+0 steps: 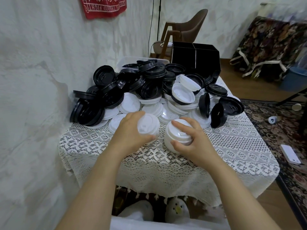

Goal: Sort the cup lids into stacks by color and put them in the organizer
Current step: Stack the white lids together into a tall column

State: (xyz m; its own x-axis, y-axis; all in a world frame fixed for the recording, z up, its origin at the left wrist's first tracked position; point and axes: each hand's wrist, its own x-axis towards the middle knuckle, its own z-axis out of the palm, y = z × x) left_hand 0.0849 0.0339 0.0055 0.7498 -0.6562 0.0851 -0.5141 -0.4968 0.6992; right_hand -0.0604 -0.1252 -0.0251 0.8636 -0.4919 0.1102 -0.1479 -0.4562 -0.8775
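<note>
Before the lid pile (149, 90), left hand (131, 130) grips a white lid (148, 124); right hand (192, 138) grips a white stack (178, 136).

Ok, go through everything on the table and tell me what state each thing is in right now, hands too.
Left hand: grips a white lid.
Right hand: grips a short stack of white lids.
Pile of lids: unsorted, black and white mixed.
Organizer: upright at the far edge, no lids visible inside.
Clear bin: open-topped, partly hidden behind the pile.
</note>
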